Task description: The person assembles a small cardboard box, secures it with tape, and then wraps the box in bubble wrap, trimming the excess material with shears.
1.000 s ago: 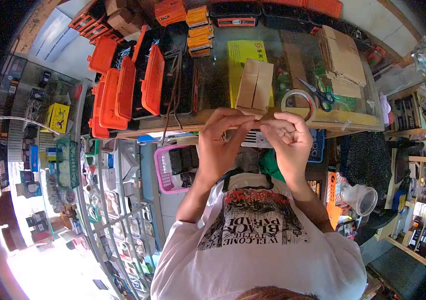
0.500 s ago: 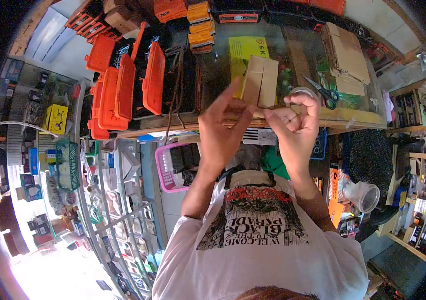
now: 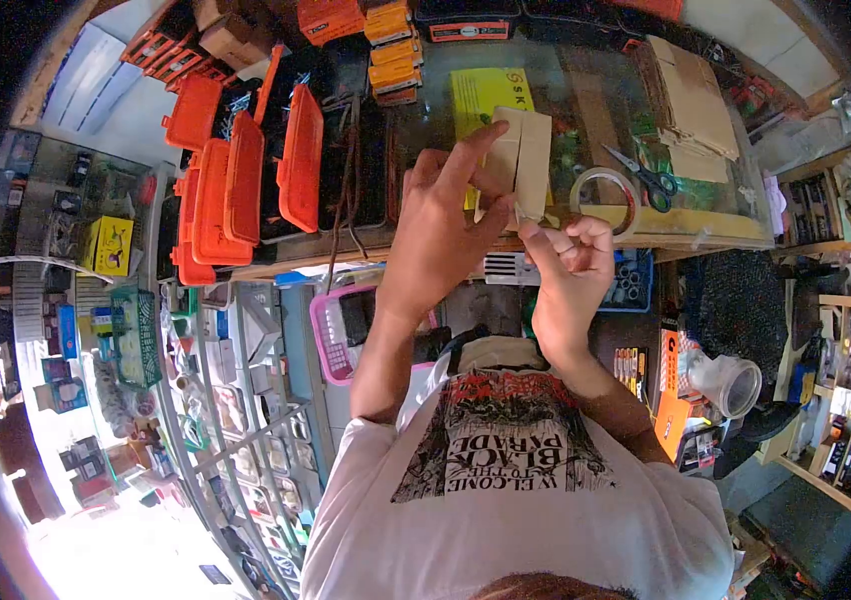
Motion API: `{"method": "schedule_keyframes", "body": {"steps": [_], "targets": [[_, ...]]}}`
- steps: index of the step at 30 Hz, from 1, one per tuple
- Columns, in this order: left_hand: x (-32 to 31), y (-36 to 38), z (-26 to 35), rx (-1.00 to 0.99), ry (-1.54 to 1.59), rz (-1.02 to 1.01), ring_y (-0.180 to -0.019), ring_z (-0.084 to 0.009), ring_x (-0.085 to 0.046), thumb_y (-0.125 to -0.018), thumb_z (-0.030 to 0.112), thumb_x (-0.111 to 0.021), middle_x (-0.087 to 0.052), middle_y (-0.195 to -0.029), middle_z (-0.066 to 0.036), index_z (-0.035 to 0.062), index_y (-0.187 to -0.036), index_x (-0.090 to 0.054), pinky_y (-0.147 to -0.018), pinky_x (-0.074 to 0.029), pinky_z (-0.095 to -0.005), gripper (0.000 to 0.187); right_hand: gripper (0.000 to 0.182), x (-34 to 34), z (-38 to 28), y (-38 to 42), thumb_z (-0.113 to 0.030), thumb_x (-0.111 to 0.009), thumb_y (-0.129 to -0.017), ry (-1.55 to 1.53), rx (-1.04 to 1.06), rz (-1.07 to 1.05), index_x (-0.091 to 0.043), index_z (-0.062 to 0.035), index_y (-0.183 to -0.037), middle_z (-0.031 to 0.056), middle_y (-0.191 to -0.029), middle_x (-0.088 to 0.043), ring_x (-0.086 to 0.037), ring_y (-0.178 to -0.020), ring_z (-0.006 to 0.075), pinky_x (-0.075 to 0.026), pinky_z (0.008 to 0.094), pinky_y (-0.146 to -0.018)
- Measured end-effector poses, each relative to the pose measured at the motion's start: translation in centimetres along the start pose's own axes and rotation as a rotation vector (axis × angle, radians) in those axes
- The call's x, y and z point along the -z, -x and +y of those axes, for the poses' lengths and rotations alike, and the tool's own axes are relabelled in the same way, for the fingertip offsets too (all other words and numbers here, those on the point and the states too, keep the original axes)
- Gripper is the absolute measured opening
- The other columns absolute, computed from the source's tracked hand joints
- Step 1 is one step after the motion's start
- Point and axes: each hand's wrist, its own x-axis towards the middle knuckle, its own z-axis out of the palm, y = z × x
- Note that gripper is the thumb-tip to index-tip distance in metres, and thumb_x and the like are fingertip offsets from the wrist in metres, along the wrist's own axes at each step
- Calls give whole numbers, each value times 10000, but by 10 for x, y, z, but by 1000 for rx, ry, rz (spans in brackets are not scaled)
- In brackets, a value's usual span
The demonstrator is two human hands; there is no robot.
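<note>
A small brown cardboard box [image 3: 534, 150] with a seam along its top lies on the glass-topped counter, its near end toward me. My left hand [image 3: 446, 210] is at its near left corner, the index finger stretched along the side and the thumb at the near end, gripping it. At that same end, my right hand [image 3: 571, 270] has thumb and index finger pinched together with the other fingers curled. What sits in this pinch is too small to make out. Just beyond the right fingers is a roll of tape [image 3: 633, 212], and scissors [image 3: 658, 188] lie beside it.
Flattened cardboard pieces [image 3: 691, 90] are stacked at the right. Orange lidded cases [image 3: 226, 200] with hardware stand at the left. Under the box is a yellow package [image 3: 476, 95]. Small orange boxes [image 3: 393, 55] are piled behind. A pink basket [image 3: 331, 345] sits below the counter edge.
My left hand has turned and moved up against the box, its index finger now along the side. The right hand has shifted slightly down and left, uncovering more of the tape roll.
</note>
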Motion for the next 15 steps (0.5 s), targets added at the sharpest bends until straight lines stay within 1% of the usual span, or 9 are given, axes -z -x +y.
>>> {"method": "schedule_keyframes", "body": {"steps": [3, 6, 7, 9, 10, 12, 14, 15], "targets": [[0, -3, -8, -44, -67, 8, -1002, -288, -646, -739, 59, -846, -700, -915, -58, 70, -1407, -560, -983, -468, -440, 727, 374, -1, 3, 1, 61, -754, -878, -8, -6, 2, -457, -108, -1029, 59, -823, -705, -648, -761, 105, -487, 262, -714], [6, -6, -7, -11, -100, 11, -1042, -286, -651, -750, 35, -834, -705, -958, -65, 34, -1351, -575, -981, -474, -426, 654, 366, -4, 2, 2, 67, -751, -877, -32, -1, -3, -466, -103, -1030, 60, -826, -704, -652, -775, 109, -495, 275, -710], [7, -8, -9, -18, -59, -10, -1047, -280, -653, -759, 26, -826, -704, -970, -73, 28, -1347, -571, -972, -480, -422, 641, 364, -5, 2, 3, 70, -751, -876, -41, 2, -2, -470, -100, -1032, 59, -826, -703, -653, -783, 110, -497, 280, -708], [10, -9, -12, -31, 24, -49, -1058, -266, -655, -778, 7, -812, -702, -995, -89, 17, -1339, -563, -953, -494, -415, 614, 345, 0, 8, 5, 29, -748, -902, 13, 14, 16, -464, -90, -1056, 90, -896, -720, -658, -801, 109, -519, 272, -716], [10, -8, -12, -24, 48, -66, -1052, -257, -654, -789, 1, -805, -698, -1021, -98, 17, -1352, -551, -944, -503, -411, 619, 338, 2, 9, 4, 9, -747, -915, 41, 21, 24, -461, -85, -1069, 105, -931, -729, -660, -810, 108, -530, 268, -720], [9, -5, -13, -13, 97, -104, -1040, -238, -653, -810, -11, -792, -689, -1073, -115, 18, -1379, -529, -925, -519, -404, 628, 309, 5, 6, 5, -17, -742, -926, 67, 28, -2, -490, -74, -1096, 82, -934, -697, -647, -826, 105, -548, 278, -742], [17, -1, -6, -5, 169, -143, -1058, -272, -619, -826, 13, -750, -683, -989, -61, 67, -1428, -488, -966, -450, -425, 659, 291, 7, 0, 7, -40, -737, -936, 105, 27, -30, -520, -61, -1128, 60, -929, -666, -633, -837, 99, -551, 277, -751], [18, 0, -3, 1, 201, -151, -1061, -274, -614, -834, 10, -735, -678, -969, -51, 75, -1442, -473, -973, -440, -426, 665, 286, 7, -4, 8, -50, -733, -940, 130, 21, -44, -535, -55, -1147, 48, -923, -651, -626, -840, 95, -545, 271, -749]]}}
